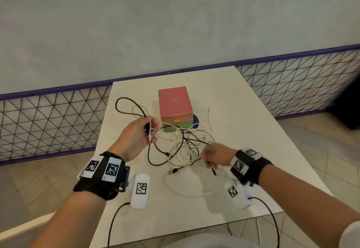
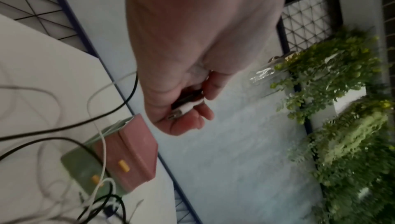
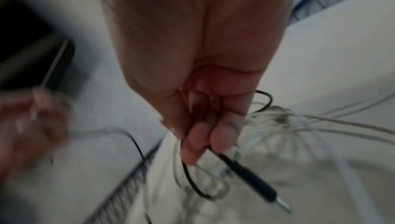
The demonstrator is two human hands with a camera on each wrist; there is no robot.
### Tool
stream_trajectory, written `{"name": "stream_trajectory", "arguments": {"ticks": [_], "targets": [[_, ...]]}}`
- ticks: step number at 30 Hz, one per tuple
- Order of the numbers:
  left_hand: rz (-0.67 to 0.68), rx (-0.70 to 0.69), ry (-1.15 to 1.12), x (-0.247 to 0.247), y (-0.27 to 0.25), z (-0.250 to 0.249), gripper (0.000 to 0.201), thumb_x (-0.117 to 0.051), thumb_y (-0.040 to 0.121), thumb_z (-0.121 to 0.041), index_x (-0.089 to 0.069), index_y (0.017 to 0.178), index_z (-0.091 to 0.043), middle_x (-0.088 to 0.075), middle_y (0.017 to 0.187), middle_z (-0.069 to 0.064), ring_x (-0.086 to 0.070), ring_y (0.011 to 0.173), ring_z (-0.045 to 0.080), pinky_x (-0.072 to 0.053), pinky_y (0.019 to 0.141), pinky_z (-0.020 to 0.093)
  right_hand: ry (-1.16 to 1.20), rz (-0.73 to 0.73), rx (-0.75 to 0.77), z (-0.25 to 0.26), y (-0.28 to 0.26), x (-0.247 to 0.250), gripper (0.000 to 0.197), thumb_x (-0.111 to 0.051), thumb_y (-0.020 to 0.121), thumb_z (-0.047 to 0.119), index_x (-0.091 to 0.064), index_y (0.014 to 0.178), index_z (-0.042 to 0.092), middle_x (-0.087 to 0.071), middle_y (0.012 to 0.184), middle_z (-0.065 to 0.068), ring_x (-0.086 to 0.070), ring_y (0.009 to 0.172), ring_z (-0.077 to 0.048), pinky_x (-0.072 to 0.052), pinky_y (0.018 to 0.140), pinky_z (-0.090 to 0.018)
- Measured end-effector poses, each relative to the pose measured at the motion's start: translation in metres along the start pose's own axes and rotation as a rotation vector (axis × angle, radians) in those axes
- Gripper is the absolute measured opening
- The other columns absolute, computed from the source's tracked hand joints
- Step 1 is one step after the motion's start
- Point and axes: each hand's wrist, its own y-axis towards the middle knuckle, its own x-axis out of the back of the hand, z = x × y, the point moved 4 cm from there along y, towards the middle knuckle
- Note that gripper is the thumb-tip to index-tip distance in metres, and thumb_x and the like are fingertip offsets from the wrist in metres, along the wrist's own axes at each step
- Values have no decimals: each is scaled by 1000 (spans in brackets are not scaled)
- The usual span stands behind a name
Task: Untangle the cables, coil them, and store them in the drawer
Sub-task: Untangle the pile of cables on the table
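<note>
A tangle of black and white cables (image 1: 185, 146) lies on the white table (image 1: 243, 130) in front of a small drawer box (image 1: 175, 109) with a pink top and a green lower drawer. My left hand (image 1: 144, 132) is raised left of the box and grips a white plug (image 2: 188, 108) and a black plug together. My right hand (image 1: 214, 156) hovers low over the tangle and pinches a black cable just behind its jack plug (image 3: 254, 180). Both drawers look closed; their orange handles (image 2: 124, 166) show in the left wrist view.
A wire mesh fence with a purple rail (image 1: 48, 123) runs behind the table. The table's near edge (image 1: 194, 234) is close to my body. Green plants (image 2: 342, 109) hang on the wall. Tiled floor lies on both sides.
</note>
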Motion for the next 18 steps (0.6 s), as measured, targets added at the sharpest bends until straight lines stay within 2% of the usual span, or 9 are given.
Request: {"name": "stream_trajectory", "arguments": {"ticks": [1,2,4,7,10,12,14,16,18], "targets": [[-9,16,3,-3,0,6,29,-35,100,-17,-57,83,-8,-57,76,7,-46,58,14,-43,51,24,191,18,20,10,-3,9,15,-49,92,2,-61,87,9,-68,67,-3,-60,49,-6,-52,55,-24],[-13,30,15,-5,0,11,29,-35,100,-17,-57,84,-7,-58,76,7,-49,59,15,-46,52,24,360,27,43,20,-5,17,12,-52,92,2,-64,97,2,-70,73,-5,-65,56,-8,-57,62,-23],[7,70,83,-10,-1,20,27,-37,101,-18,-57,87,-7,-63,72,10,-59,61,19,-53,55,28,641,42,109,43,-11,30,16,-55,91,0,-63,103,-6,-71,88,-13,-69,68,-13,-59,71,-23],[65,120,235,-19,-5,26,25,-39,101,-20,-57,94,-5,-70,75,18,-69,76,33,-59,68,37,855,45,188,73,-17,36,17,-54,94,8,-62,105,-2,-73,94,-8,-65,65,-9,-56,64,-19],[138,147,314,-33,-12,28,25,-41,100,-19,-60,96,-4,-73,89,23,-71,85,36,-57,74,40,989,83,211,93,-19,29,24,-51,95,11,-57,116,-1,-74,96,-4,-64,62,-7,-55,58,-18],[186,165,321,-41,-15,29,28,-40,100,-19,-63,99,-3,-73,95,24,-71,88,36,-59,70,37,988,109,212,101,-17,21,25,-52,95,14,-57,116,2,-72,103,-5,-63,58,-8,-53,55,-18],[202,183,279,-45,-16,31,32,-39,100,-22,-64,97,-2,-72,92,24,-71,84,36,-59,67,37,903,63,212,106,-17,16,8,-55,94,15,-60,97,8,-72,103,-6,-58,52,-7,-48,50,-18],[173,236,220,-46,-16,37,33,-37,101,-24,-62,94,-4,-68,76,17,-69,71,32,-57,65,36,730,-103,225,107,-16,19,9,-63,89,15,-60,82,12,-73,97,-11,-51,47,-8,-42,46,-20],[136,303,143,-47,-16,42,31,-34,100,-24,-57,86,-9,-53,59,6,-55,54,21,-46,57,30,526,-298,260,109,-15,25,12,-71,82,17,-61,75,14,-70,79,-8,-48,47,-8,-39,46,-23]]}}
